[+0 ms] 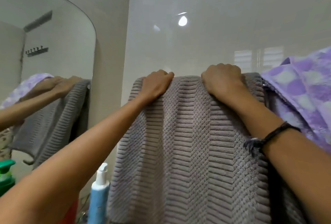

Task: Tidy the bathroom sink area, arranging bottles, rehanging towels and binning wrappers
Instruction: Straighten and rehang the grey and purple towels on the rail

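A grey ribbed towel [188, 143] hangs in front of me against the glossy wall, draped over something at its top edge; the rail itself is hidden. My left hand [155, 86] grips the towel's top edge near its left corner. My right hand [223, 80] grips the same edge further right, fingers curled over it. A purple and white checked towel [302, 94] hangs beside it on the right, touching the grey towel's right side.
A mirror [53, 44] on the left wall reflects my arm and both towels. Below stand a blue bottle with a white pump top [99, 193], a green bottle [6, 175] at the far left edge, and something red [71, 213].
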A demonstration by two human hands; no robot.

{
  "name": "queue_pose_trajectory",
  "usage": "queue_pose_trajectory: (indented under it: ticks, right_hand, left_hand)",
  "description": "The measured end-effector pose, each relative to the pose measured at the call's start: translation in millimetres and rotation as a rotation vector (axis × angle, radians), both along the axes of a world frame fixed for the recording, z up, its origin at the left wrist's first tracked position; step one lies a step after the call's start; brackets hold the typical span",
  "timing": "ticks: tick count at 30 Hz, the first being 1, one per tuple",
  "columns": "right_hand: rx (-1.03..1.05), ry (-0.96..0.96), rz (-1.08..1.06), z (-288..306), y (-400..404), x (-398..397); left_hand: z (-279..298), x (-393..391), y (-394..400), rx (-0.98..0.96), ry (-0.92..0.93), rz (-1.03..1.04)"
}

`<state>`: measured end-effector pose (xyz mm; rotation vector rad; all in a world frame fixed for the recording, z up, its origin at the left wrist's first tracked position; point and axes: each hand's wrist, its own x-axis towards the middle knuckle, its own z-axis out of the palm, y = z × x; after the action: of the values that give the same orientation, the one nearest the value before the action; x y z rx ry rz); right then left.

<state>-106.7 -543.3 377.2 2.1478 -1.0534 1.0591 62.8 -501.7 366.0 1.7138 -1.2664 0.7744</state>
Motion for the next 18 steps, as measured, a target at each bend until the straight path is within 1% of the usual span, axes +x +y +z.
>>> queue_pose_trajectory:
  ticks: [1, 3, 4, 6, 9, 12, 13, 14, 16, 18]
  right_hand:
    - [-0.029, -0.026, -0.034, -6, 6, 3]
    - [-0.09, -0.059, -0.084, -21, 16, 10]
    - [-0.148, -0.066, -0.089, -29, 16, 12]
    - [-0.266, -0.098, -0.045, -45, 11, 11]
    - [-0.334, -0.132, -0.021, -53, -4, 3]
    - [-0.306, -0.186, 0.008, -37, -11, 1]
    - [-0.28, -0.206, 0.027, -30, -10, 2]
    - [-0.254, -0.226, 0.045, -24, -10, 2]
    - [-0.202, -0.242, 0.065, -16, -11, 2]
    - [-0.18, -0.245, 0.067, -14, -13, 4]
  left_hand:
    - [-9, -3, -1, -0.063, -0.01, 0.038]
    - [-26, -6, -2, -0.174, -0.09, 0.057]
    - [-35, -5, -2, -0.223, -0.123, 0.042]
    - [-46, 0, -3, -0.256, -0.161, 0.011]
    - [-46, 12, -8, -0.315, -0.122, -0.046]
    - [-34, 20, -12, -0.425, -0.043, -0.079]
    - [-27, 23, -11, -0.406, -0.021, -0.055]
    - [-19, 27, -9, -0.343, 0.002, -0.005]
    - [-1, 33, -6, -0.149, 0.051, 0.09]
    - [10, 35, -4, -0.017, 0.046, 0.104]
